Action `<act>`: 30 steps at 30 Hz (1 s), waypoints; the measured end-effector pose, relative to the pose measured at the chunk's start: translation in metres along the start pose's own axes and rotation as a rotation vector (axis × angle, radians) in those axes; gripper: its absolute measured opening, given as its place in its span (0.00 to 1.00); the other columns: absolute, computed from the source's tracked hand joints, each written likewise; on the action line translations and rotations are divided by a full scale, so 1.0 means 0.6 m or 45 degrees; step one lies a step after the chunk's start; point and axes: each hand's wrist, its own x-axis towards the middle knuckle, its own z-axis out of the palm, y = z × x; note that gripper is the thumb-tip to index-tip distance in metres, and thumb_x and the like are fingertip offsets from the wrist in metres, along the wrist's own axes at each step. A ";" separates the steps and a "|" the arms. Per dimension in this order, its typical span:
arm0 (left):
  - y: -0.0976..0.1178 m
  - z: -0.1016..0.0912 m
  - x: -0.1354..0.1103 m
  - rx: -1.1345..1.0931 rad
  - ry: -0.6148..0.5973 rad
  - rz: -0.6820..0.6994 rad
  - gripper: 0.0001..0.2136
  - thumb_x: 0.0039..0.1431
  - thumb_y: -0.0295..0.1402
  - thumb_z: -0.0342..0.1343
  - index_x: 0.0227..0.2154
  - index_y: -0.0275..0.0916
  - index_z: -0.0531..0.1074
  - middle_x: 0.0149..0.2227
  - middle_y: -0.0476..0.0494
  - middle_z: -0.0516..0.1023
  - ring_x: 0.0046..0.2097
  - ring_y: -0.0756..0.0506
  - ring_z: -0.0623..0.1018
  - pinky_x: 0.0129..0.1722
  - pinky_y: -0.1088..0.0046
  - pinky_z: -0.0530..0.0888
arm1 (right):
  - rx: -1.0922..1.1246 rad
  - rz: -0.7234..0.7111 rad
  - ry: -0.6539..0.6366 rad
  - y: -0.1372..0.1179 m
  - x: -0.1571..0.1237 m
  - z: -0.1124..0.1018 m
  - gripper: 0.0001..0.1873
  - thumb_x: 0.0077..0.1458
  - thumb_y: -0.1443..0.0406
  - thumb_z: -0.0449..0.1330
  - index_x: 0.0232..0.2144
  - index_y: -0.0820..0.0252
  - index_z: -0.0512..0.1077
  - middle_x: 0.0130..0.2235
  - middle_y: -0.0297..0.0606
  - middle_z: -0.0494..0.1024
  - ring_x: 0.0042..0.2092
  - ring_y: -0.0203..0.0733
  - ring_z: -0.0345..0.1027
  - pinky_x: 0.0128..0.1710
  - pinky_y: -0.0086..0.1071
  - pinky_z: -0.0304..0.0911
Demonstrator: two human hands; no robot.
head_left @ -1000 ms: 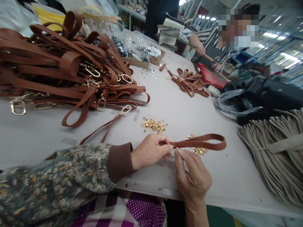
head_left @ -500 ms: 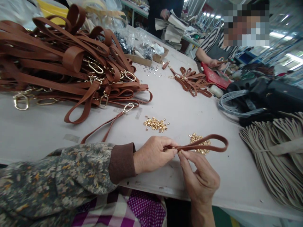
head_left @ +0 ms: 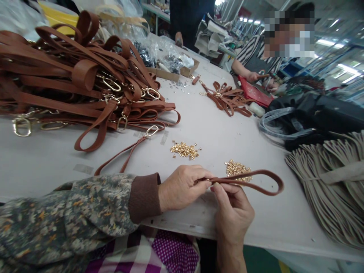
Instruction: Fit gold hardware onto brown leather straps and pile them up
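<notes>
A brown leather strap [head_left: 265,173], bent into a loop, points to the right above the table's front part. My left hand [head_left: 183,186] pinches its near end between thumb and fingers. Just beside it, my right hand [head_left: 233,206] has thumb and forefinger closed on the strap's underside; whether a small metal piece is between them is hidden. Past the hands lie two heaps of small gold rivet pieces: one heap [head_left: 185,150] beyond my left hand, the other heap [head_left: 236,167] partly behind the strap loop.
A big pile of brown straps with gold clasps [head_left: 85,81] covers the left. A smaller strap bundle [head_left: 227,96] lies farther back. Bundled grey-beige strips [head_left: 332,189] and a black bag [head_left: 321,113] take up the right. A co-worker [head_left: 256,62] handles something red across the table.
The strap loop has swung slightly right and down. My right hand has shifted a little left, its fingers now closer in under the strap. My left hand keeps its hold.
</notes>
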 end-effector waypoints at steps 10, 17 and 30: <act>0.008 0.000 -0.006 -0.012 -0.117 0.045 0.10 0.60 0.22 0.53 0.41 0.32 0.77 0.36 0.43 0.79 0.36 0.50 0.76 0.38 0.77 0.70 | 0.130 0.302 -0.047 0.033 -0.025 -0.012 0.16 0.51 0.60 0.65 0.42 0.63 0.76 0.39 0.44 0.81 0.39 0.45 0.75 0.40 0.40 0.73; 0.009 0.005 -0.006 -0.007 -0.091 0.048 0.10 0.60 0.21 0.52 0.40 0.29 0.77 0.34 0.41 0.78 0.35 0.50 0.75 0.36 0.76 0.69 | 0.237 0.269 -0.055 0.018 -0.026 -0.011 0.13 0.50 0.62 0.66 0.39 0.61 0.78 0.36 0.40 0.82 0.35 0.43 0.76 0.37 0.38 0.74; 0.004 0.010 -0.007 0.009 0.067 -0.042 0.10 0.58 0.21 0.51 0.38 0.34 0.76 0.34 0.45 0.78 0.36 0.49 0.74 0.37 0.74 0.69 | -0.455 -0.400 0.087 -0.009 -0.014 0.003 0.11 0.55 0.66 0.64 0.42 0.60 0.73 0.33 0.35 0.77 0.33 0.35 0.71 0.35 0.29 0.69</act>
